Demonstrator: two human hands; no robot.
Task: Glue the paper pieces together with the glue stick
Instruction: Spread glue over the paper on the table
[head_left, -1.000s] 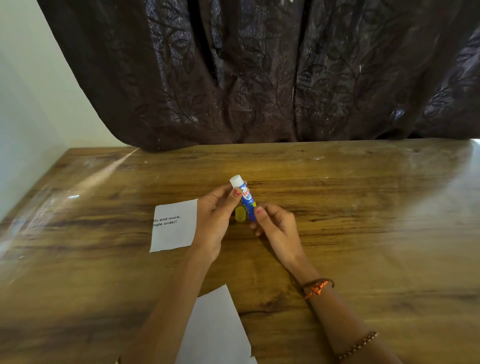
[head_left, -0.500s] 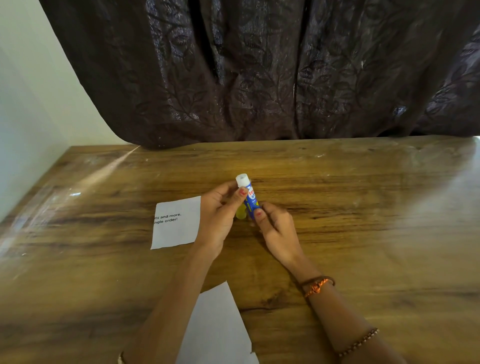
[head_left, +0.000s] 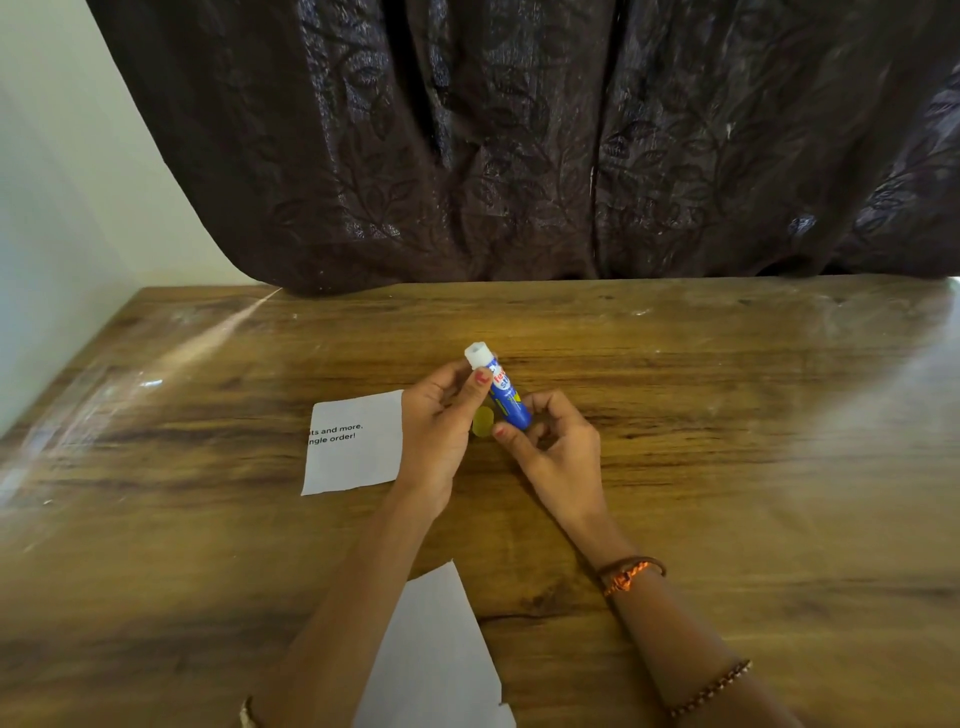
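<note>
- Glue stick (head_left: 502, 394): blue tube, uncapped, white tip pointing to 11 o'clock, tilted.
- Printed paper piece (head_left: 356, 441): flat, at its 9 o'clock.
- Blank paper piece (head_left: 434, 654): flat, at 6 o'clock.

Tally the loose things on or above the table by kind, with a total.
Paper pieces: 2, the printed piece and the blank piece
Glue sticks: 1, the glue stick, held in both hands
Yellow caps: 1, the yellow cap, on the table
Total: 4

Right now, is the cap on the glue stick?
No, the glue stick shows its bare white tip, and the yellow cap is off.
</note>
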